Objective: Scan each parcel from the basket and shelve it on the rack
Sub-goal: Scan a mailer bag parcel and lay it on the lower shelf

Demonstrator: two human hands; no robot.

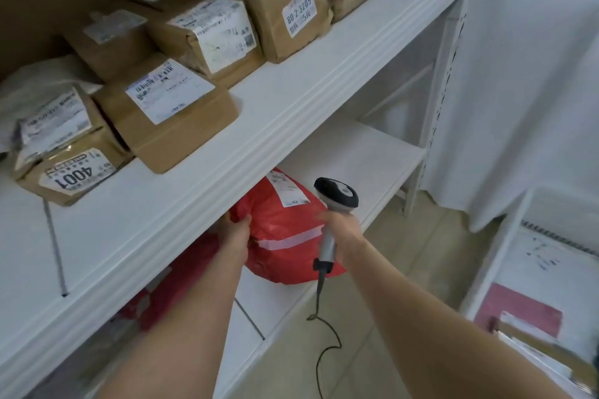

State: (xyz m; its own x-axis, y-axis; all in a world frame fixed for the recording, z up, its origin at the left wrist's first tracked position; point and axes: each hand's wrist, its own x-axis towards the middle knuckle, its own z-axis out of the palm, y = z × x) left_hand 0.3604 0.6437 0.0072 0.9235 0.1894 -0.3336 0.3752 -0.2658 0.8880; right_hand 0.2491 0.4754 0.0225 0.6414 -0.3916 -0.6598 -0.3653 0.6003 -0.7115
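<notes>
A red plastic parcel (285,230) with a white label and a pale tape band lies on the lower shelf (356,159) of the white rack, partly under the shelf above. My left hand (235,233) grips its left edge, fingers tucked under the upper shelf's lip. My right hand (343,230) holds a black and grey barcode scanner (335,201) by its handle, head up, just right of the parcel. The scanner's cable (319,327) hangs to the floor.
Several brown cardboard parcels (168,110) with labels crowd the upper shelf (285,107). More red parcels (175,288) lie further left on the lower shelf. A rack upright (444,74) stands right; a white rack (505,253) holding parcels is at bottom right.
</notes>
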